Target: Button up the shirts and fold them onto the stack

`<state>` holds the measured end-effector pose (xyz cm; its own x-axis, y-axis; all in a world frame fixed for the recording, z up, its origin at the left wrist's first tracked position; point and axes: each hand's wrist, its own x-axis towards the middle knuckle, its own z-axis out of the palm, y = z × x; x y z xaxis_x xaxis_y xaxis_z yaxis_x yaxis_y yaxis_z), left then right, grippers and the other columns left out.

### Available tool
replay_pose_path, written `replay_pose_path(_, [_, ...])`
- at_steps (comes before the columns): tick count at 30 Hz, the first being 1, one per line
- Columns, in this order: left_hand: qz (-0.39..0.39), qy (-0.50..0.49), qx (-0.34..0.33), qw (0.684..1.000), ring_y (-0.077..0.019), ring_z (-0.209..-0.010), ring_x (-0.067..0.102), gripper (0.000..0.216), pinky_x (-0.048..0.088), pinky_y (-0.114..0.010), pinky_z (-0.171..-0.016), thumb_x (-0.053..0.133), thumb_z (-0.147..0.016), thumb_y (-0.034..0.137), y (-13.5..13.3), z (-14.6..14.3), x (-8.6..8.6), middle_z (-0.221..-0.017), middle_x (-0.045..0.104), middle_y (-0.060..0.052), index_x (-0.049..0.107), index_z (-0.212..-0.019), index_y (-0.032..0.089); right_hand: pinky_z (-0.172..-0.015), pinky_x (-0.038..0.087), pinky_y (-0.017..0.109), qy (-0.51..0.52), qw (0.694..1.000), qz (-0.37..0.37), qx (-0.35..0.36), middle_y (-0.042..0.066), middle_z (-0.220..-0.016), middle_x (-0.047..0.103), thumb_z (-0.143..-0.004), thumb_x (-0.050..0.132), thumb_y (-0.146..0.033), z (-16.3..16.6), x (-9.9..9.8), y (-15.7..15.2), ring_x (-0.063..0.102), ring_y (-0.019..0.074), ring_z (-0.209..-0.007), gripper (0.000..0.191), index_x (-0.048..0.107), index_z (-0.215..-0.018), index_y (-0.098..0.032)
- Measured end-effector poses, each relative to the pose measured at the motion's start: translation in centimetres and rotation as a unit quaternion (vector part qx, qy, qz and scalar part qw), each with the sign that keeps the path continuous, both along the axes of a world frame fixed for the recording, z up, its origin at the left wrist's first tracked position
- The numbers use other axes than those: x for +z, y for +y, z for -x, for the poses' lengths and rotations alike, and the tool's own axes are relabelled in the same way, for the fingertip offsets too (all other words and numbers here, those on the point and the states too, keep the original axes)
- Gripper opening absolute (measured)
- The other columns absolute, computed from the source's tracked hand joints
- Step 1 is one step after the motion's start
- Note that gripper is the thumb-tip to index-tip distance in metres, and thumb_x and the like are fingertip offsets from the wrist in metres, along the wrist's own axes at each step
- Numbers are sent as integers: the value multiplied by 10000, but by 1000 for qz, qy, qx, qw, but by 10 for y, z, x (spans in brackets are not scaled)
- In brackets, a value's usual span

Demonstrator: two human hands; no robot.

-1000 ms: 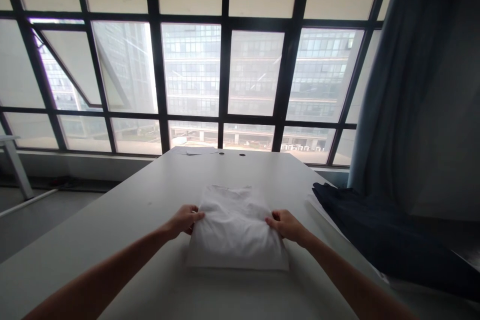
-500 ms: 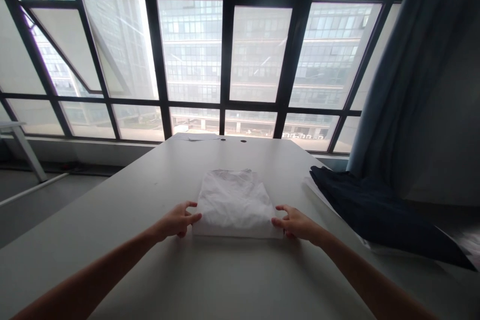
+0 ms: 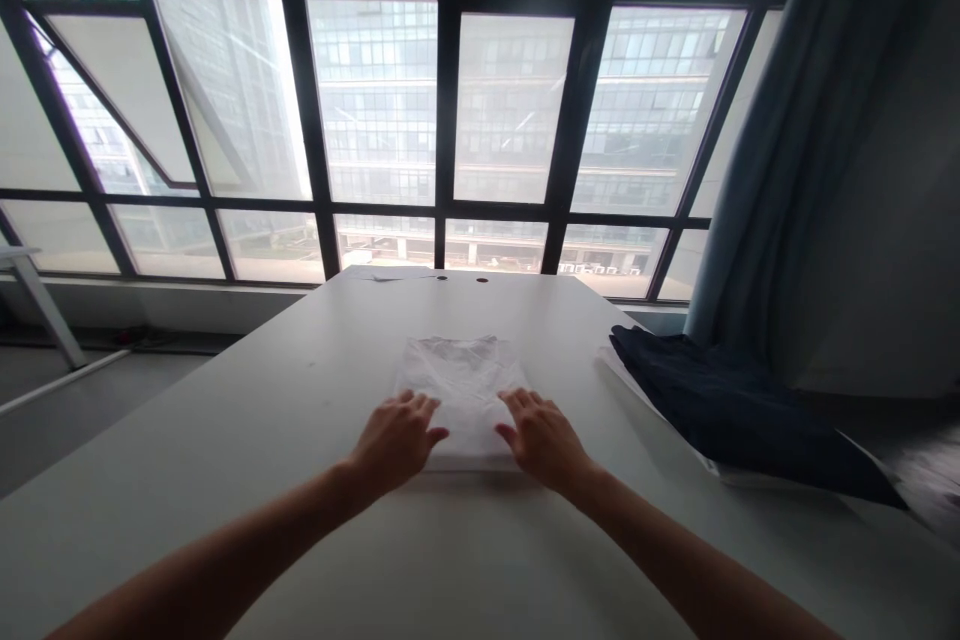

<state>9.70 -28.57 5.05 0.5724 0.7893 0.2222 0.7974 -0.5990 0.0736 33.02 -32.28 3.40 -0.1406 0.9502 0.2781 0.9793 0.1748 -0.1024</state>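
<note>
A white folded garment (image 3: 469, 410), which looks like a shirt, lies as a flat bundle on the white table (image 3: 450, 560) in front of me. My left hand (image 3: 397, 435) is over its left side, palm down with fingers stretched and the thumb apart. Mirroring it on the right side, my right hand (image 3: 544, 435) has its fingers spread toward the middle of the cloth. Both hands seem to rest on the fabric, and neither grips it. The garment's two side edges are partly hidden beneath them.
Dark navy cloth (image 3: 735, 410) lies over white cloth at the table's right side, beside a grey-blue curtain (image 3: 757, 200). A thin white sheet (image 3: 386, 275) and two dark round holes are at the table's far end, before large windows. Another table's leg (image 3: 49, 310) stands at left.
My hands have let go of the garment's left and right edges and moved inward onto its top, with fingers now spread flat. The view has shifted slightly.
</note>
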Motion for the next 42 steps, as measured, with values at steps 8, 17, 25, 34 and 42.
replay_pose_path(8, [53, -11, -93, 994, -246, -1476, 194, 692, 189, -420, -1198, 204, -1005, 557, 32, -10, -69, -1581, 238, -139, 306, -1515, 99, -1198, 108, 465, 5, 993, 100, 66, 121, -1588, 255, -974, 223, -598, 5, -36, 20, 195, 265, -1475, 735, 303, -1527, -120])
replay_pose_path(17, [95, 38, -3, 995, -217, -1493, 92, 682, 132, -424, -1202, 143, -1007, 533, 49, 27, -68, -1604, 111, -103, 225, -1547, 124, -1192, 13, 528, 0, 986, 162, 46, 89, -1609, 138, -923, 143, -713, -25, -33, 8, 87, 269, -1496, 837, 220, -1551, -165])
replay_pose_path(25, [82, 116, 33, 989, -233, -1494, 97, 553, 104, -528, -1181, 193, -1023, 372, 93, 58, -50, -1601, 151, -82, 304, -1523, 163, -1171, 59, 580, -3, 975, 212, 70, 213, -1590, 181, -892, 300, -730, 21, -11, -56, 117, 362, -1479, 884, 270, -1540, -129])
replay_pose_path(34, [-33, 16, -78, 996, -237, -1453, 273, 544, 173, -471, -1198, 291, -1015, 437, 10, 21, -43, -1539, 360, -121, 436, -1451, 147, -1207, 91, 464, 56, 977, 57, 196, 125, -1570, 308, -988, 290, -547, 62, 3, -51, 231, 246, -1463, 665, 350, -1505, -134])
replay_pose_path(42, [124, 29, -170, 977, -271, -1490, 107, 738, 81, -496, -1211, 216, -973, 627, -38, 21, -46, -1599, 126, -99, 218, -1551, 169, -1198, 108, 483, -16, 991, 125, 48, 96, -1586, 256, -974, 241, -582, -35, -42, 18, 203, 249, -1476, 701, 320, -1521, -151])
